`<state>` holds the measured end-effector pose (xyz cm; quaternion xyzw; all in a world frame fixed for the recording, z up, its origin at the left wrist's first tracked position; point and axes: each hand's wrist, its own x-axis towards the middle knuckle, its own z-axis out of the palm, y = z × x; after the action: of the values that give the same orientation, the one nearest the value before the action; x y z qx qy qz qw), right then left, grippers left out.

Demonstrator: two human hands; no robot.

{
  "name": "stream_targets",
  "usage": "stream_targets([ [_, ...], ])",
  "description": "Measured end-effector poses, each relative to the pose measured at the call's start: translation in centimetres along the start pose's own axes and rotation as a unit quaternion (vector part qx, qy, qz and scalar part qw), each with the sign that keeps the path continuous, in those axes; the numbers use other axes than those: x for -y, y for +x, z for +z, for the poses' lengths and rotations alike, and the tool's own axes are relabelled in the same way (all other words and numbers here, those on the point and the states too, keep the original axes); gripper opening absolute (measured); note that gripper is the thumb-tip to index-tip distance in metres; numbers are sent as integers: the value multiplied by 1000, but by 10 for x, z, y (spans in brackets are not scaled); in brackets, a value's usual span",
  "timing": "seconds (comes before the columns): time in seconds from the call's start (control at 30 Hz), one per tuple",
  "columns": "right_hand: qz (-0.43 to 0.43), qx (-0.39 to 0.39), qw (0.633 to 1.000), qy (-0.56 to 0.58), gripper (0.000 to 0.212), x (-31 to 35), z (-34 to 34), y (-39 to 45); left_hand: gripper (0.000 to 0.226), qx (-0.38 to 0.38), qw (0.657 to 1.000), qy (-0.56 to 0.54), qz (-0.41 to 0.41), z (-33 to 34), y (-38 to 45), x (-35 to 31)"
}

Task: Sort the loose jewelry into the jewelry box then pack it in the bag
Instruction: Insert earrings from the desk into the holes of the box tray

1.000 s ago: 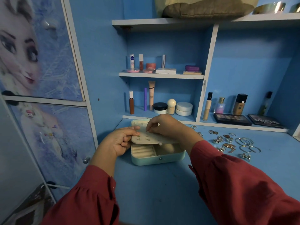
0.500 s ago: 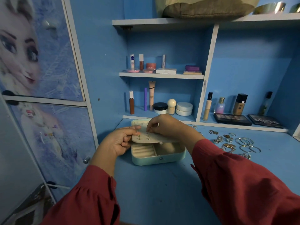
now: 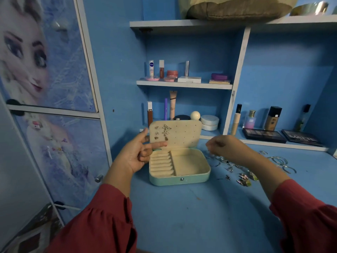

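Note:
A mint-green jewelry box stands open on the blue desk, with cream ring rolls and a bare compartment inside. Its lid is upright, and several earrings are pinned at the upper left of its cream panel. My left hand pinches the lid's left edge, thumb behind and index finger across the panel's lower part. My right hand hovers right of the box over the loose jewelry, fingers bent down and blurred. Silver hoops lie farther right.
Cosmetics fill the blue shelves behind the box, and two dark palettes lie at the back right. A brownish fabric bag sits on the top shelf. A cupboard door with a cartoon picture stands at the left.
The lid panel, tilted low over the box before, now stands upright. My right hand has left the panel and moved right, over the loose jewelry. My left hand stays at the lid's left edge.

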<state>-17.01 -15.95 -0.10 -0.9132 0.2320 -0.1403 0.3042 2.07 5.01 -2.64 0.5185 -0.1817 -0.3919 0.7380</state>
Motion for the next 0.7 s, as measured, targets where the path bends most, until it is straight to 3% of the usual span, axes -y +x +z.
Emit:
stream_targets([
  [0.13,21,40,999,-26,13,8,9,-10,34,-17,999,19,21,1,2,2],
  [0.33,39,15,998,-41,13,16,15,-12,10,-117,982,105,105,2,10,10],
  [0.6,36,21,999,-5,7,11,11,-15,15,-134,975,79,160,-4,19,16],
  [0.7,37,-9,999,-21,16,1,2,-17,13,-151,971,83,164,-3,20,15],
])
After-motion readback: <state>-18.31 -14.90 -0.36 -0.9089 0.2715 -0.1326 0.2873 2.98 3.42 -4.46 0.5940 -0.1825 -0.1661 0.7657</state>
